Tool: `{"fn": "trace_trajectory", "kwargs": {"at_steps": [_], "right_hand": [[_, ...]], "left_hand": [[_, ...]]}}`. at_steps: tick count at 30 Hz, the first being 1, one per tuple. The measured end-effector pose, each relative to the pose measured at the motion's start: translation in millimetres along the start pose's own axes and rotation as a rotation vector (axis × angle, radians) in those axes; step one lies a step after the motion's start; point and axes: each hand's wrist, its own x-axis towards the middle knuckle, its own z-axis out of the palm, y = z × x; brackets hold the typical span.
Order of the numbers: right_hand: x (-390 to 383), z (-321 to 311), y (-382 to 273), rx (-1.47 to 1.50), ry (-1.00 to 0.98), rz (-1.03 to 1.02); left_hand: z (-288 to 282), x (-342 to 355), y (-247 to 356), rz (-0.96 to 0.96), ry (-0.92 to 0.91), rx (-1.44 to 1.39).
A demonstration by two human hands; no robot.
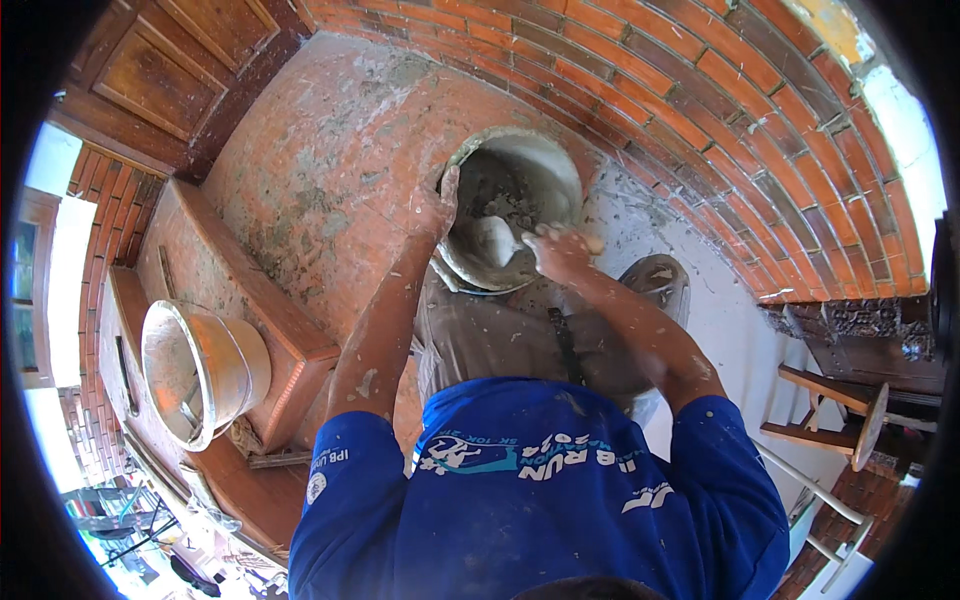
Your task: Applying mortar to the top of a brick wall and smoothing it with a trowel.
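Left hand: we lay our left hand [440, 205] against the bucket [548, 162] at its rim; whether the fingers clamp it or only steady it, we cannot tell.
Right hand: we have our right hand [562, 252] closed around the handle of a trowel [492, 240], its blade reaching left into the bucket's mouth.
Gap between hands: they are apart, at opposite sides of the opening.
Bucket: it sits between our hands, just beyond our legs [490, 345].
Grey mix: we see it [488, 180] inside the bucket between our hands, lumpy beyond the blade; its depth we cannot tell.
Done so far: the mix is in the bucket and the trowel is at it, so we judge the work under way.
Left to do: we judge the mix not yet even, given those lumps, and some remains to be worked or scooped.
Brick wall: beyond our right hand, the brick wall [680, 115] stands apart from the trowel.
Pail: well left of our left hand, the pail [235, 365] lies outside the work.
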Motion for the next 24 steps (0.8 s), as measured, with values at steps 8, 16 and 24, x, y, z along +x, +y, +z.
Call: {"fn": "trace_trajectory", "kwargs": {"at_steps": [8,16,24], "right_hand": [[11.1,26.2,8.4,-0.118,0.119,0.072],[-13.4,39.3,22.0,0.066,0.269,0.171],[6.6,41.7,6.3,-0.097,0.114,0.081]], "left_hand": [[16.0,3.0,18.4,-0.035,-0.052,0.000],[-6.0,-0.2,31.3,-0.038,-0.052,0.008],[18.9,-4.4,-3.5,0.054,0.016,-0.096]]}}
